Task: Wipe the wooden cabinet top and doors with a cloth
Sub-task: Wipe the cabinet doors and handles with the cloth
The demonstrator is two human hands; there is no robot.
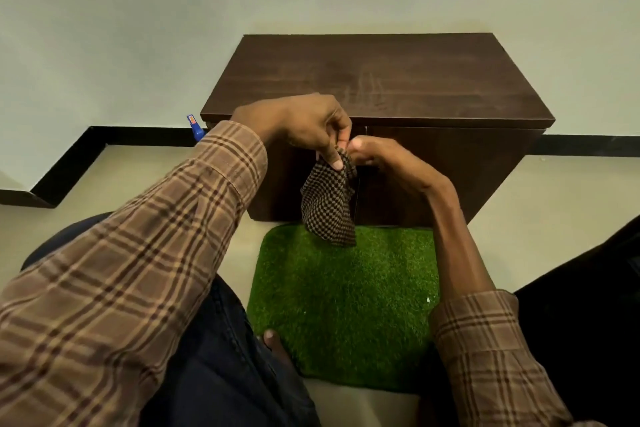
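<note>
Head view: both your left hand [304, 125] and right hand [384, 159] pinch the cloth [327, 208]; bunch it into a pad before wiping the cabinet [381, 80].

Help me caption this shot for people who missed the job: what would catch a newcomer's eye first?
Two hands, the left hand and the right hand, meet mid-frame, pinching a checked cloth that hangs before the doors of a dark wooden cabinet against the wall. A bright green mat lies on the floor just below, and a blue bottle peeks out left of the cabinet.
</note>
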